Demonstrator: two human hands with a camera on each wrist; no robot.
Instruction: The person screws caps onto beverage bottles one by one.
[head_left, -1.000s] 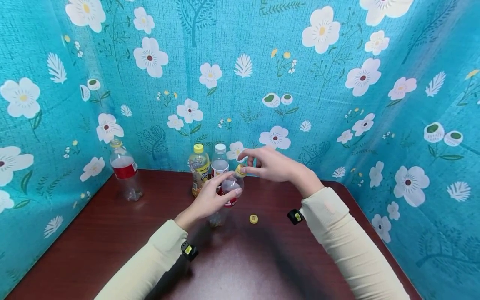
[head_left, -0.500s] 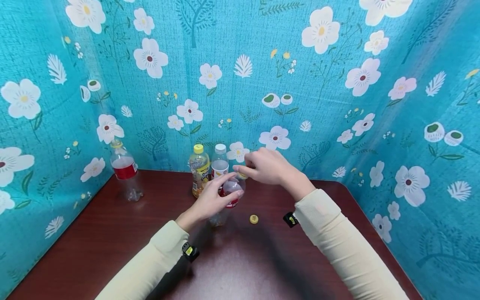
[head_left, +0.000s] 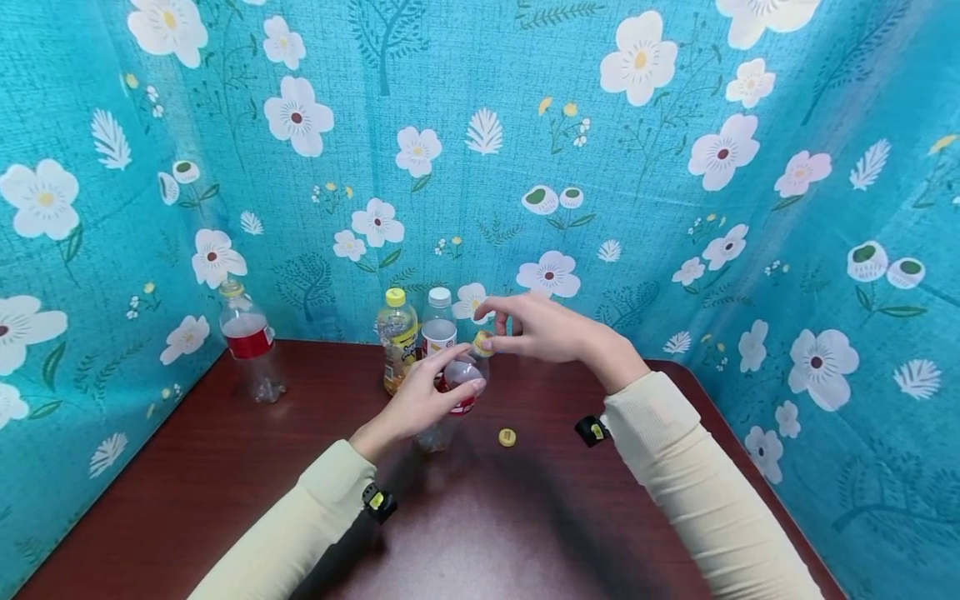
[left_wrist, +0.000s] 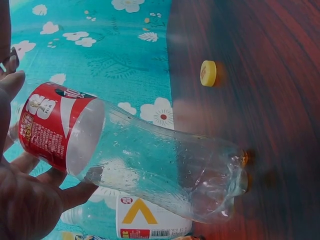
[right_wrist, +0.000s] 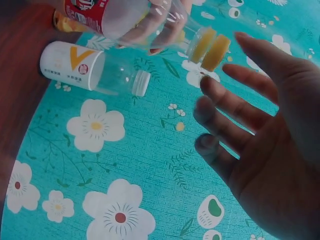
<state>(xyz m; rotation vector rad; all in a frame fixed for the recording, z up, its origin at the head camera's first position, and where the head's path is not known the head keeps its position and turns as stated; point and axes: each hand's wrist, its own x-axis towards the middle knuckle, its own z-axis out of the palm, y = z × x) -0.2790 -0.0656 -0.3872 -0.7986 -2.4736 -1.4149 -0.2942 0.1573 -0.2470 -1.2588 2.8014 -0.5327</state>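
Your left hand (head_left: 423,396) has thumb and fingers curved round a clear plastic bottle (left_wrist: 145,150), gripping it by the shiny red label (left_wrist: 57,125), right around the middle of the head view! Up at its top, your right hand (head_left: 551,332) is spread with fingers loosely bent, thumb and forefinger about the yellow cap (right_wrist: 216,53), and the right wrist view shows a gap there: nothing gripped. A matching ring (right_wrist: 201,45) circles the neck. Inside, small droplets dot the see-through wall above a lobed base. Just behind, near the centre, stand a clear white-capped bottle (head_left: 439,333) and, left of it, a yellow-capped bottle (head_left: 397,333) whose contents you can't make out. Over at the frame's left, there's a transparent red-labelled bottle (head_left: 249,340). Below centre, a flat, round loose cap (head_left: 507,437) lies on the glossy, wood-grained, dark red table (head_left: 465,533); blue flowered cloth (head_left: 480,75) fills the top.
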